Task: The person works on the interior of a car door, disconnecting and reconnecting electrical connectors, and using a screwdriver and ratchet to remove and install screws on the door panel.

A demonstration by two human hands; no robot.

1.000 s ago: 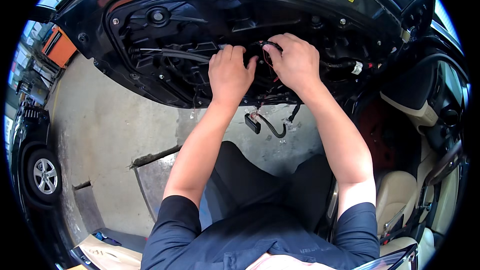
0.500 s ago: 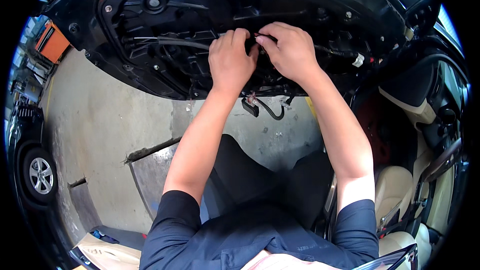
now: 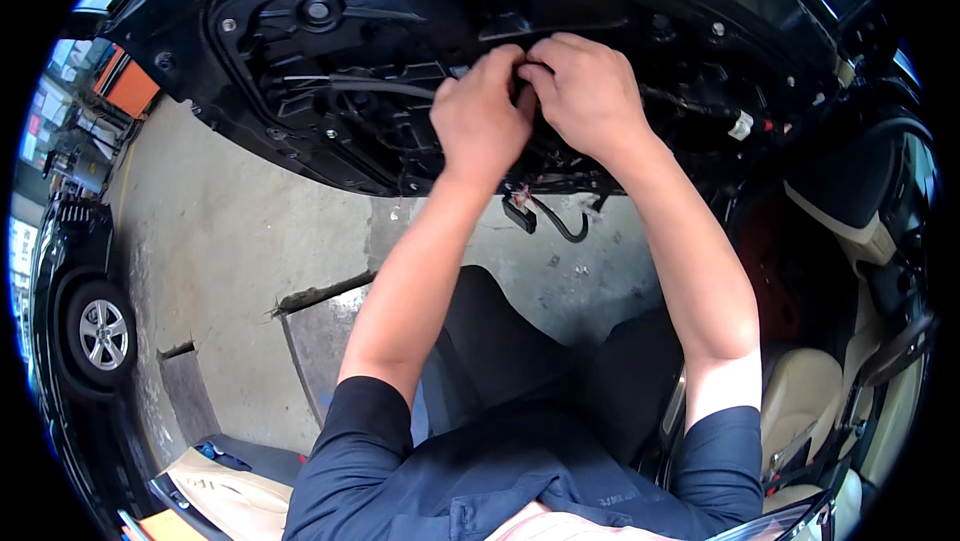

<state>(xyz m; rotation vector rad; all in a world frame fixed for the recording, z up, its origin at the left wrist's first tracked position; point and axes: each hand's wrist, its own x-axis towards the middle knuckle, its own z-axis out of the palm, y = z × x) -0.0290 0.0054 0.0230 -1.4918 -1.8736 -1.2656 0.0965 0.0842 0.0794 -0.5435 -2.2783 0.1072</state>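
A black car door with its inner metal carrier exposed (image 3: 480,1) spans the upper view. My left hand (image 3: 483,113) and my right hand (image 3: 588,96) are closed close together at its middle, fingertips curled round a small dark part of the wiring, mostly hidden by the fingers. A grey sheathed cable (image 3: 370,87) runs leftward from there. A black harness (image 3: 690,107) with a white label (image 3: 741,126) runs to the right. Below the door hang a black connector block (image 3: 519,216) and a looped cable (image 3: 572,233).
The open car interior with a beige seat (image 3: 802,396) is at my right. A dark car with a silver wheel (image 3: 102,334) stands at the left, near an orange cabinet (image 3: 128,81). Grey floor (image 3: 240,221) with cut channels lies below. A beige panel (image 3: 220,491) is at lower left.
Both hands have moved up a little and closer together, turning inward. The red wire seen beside my right fingers a second ago is now hidden.
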